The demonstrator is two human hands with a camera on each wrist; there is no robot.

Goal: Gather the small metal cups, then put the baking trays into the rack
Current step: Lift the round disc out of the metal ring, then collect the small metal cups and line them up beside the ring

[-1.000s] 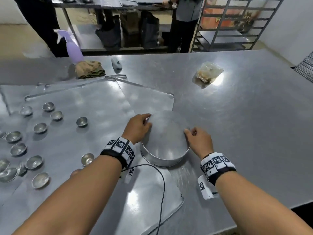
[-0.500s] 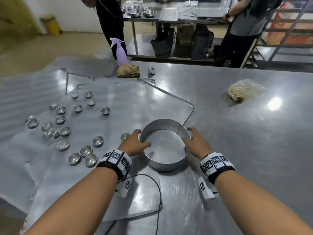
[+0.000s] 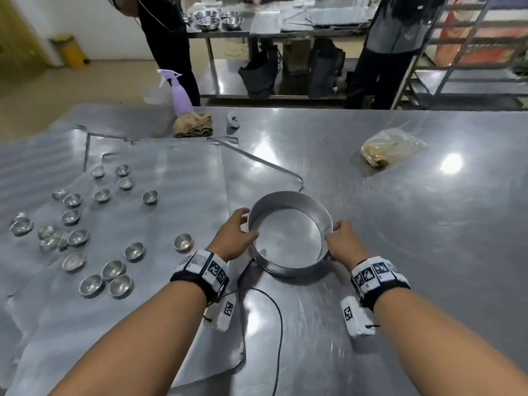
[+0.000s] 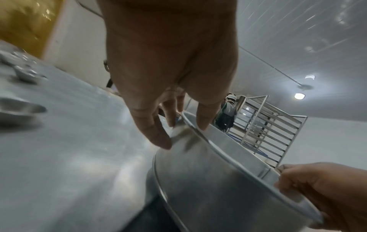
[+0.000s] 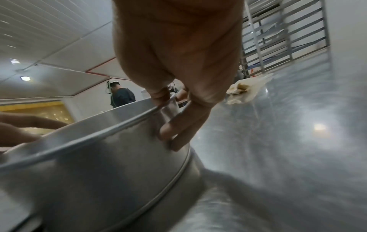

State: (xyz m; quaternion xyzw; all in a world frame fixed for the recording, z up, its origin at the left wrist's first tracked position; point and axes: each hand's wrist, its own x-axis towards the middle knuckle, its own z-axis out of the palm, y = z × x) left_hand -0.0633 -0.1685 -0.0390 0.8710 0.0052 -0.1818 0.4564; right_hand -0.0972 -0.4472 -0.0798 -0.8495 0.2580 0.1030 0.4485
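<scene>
A round metal pan [image 3: 288, 271] stands open side up at the middle of the steel table [image 3: 428, 252], its near edge slightly raised. My left hand [image 3: 247, 224] grips its left rim, thumb inside and fingers outside, as the left wrist view shows for that hand [image 4: 178, 133] on the pan [image 4: 218, 180]. My right hand [image 3: 331, 232] grips the right rim; the right wrist view shows this hand [image 5: 164, 116] on the pan [image 5: 99, 164]. Several small metal cups [image 3: 114, 270] lie scattered on flat baking trays [image 3: 171, 181] to the left. The tray rack [image 3: 471, 52] stands beyond the table, far right.
A purple spray bottle [image 3: 180, 95], a folded brown cloth [image 3: 194, 125] and a small white object [image 3: 233, 120] sit at the table's far edge. A clear plastic bag [image 3: 391, 147] lies at the right. Two people stand by another table behind. A black cable [image 3: 280, 324] trails near me.
The pan was bottom up a second ago and is now open side up, held by both hands and shifted slightly right off the tray. My view has tilted up.
</scene>
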